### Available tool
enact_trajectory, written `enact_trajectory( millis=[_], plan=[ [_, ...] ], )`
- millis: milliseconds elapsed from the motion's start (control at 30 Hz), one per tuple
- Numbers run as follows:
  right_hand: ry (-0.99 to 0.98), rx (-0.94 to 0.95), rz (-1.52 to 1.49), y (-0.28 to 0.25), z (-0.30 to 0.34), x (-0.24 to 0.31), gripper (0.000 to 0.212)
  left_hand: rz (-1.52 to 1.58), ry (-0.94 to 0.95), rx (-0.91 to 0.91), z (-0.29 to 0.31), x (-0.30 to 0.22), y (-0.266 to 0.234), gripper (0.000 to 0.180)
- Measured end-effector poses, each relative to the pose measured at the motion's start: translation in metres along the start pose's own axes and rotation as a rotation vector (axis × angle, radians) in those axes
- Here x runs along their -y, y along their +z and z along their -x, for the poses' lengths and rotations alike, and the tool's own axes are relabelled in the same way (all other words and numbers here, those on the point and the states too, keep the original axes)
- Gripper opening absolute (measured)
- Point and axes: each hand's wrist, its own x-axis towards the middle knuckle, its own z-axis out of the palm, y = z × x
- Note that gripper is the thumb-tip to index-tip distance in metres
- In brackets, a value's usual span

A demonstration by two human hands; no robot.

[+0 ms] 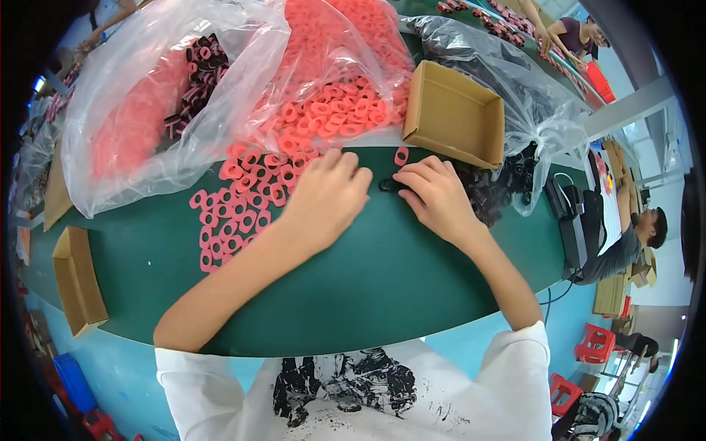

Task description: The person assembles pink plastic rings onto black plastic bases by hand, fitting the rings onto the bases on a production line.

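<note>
My left hand (329, 197) is closed beside the right edge of a spread of pink oval rings (234, 213) on the green tabletop. Its fingers curl under, so whatever they may hold is hidden. My right hand (439, 197) pinches a small black plastic part (390, 185) between thumb and fingers, low over the table. One loose pink ring (401, 155) lies just beyond that part. To the right of my right hand, partly covered by it, is a heap of small black parts (485, 195).
Clear bags of pink rings (342, 110) and pink-and-black pieces (198, 81) fill the far side. An open cardboard box (456, 110) stands behind my right hand, beside a bag of black parts (540, 110). Another cardboard box (79, 283) sits at the left edge. People work farther off.
</note>
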Motion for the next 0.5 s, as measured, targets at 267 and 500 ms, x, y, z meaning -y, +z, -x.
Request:
enact_trajectory(
  millis=[267, 500],
  plan=[
    [-0.115, 0.052, -0.165, -0.006, 0.008, 0.015, 0.033, -0.047, -0.056, 0.15, 0.039, -0.05, -0.004, 0.03],
    [-0.188, 0.225, -0.329, 0.003, -0.015, 0.026, 0.038, 0.207, -0.373, 0.131, 0.118, -0.074, -0.039, 0.039]
  ],
)
